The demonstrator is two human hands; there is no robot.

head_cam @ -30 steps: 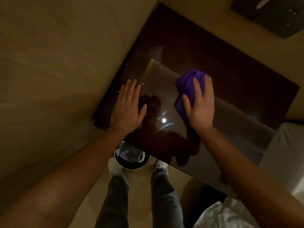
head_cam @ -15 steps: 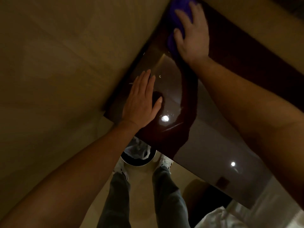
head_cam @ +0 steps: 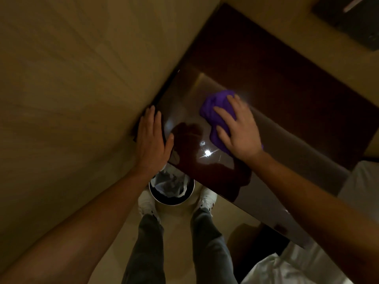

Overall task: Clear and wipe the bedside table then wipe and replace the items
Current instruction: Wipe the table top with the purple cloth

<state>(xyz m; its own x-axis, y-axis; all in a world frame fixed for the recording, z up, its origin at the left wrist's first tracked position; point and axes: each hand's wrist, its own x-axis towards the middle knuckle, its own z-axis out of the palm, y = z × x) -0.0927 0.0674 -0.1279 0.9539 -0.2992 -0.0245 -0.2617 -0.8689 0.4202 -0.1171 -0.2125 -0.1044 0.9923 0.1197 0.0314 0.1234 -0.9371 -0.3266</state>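
The bedside table (head_cam: 276,95) has a dark, glossy top that reflects a ceiling light. A crumpled purple cloth (head_cam: 215,107) lies on the middle of the top. My right hand (head_cam: 238,130) presses flat on the cloth, fingers spread over it. My left hand (head_cam: 152,140) rests palm down on the table's near left corner, against the wall, holding nothing. No items stand on the visible tabletop.
A beige wall (head_cam: 82,78) runs along the table's left side. A round waste bin (head_cam: 171,190) with a white liner stands on the floor between my shoes, below the table's front edge. White bedding (head_cam: 365,181) lies to the right. A dark panel (head_cam: 352,19) is at the top right.
My right hand swept the cloth out to the far corner of the table and has pulled it back to the middle. My left hand slid toward the table's left corner.
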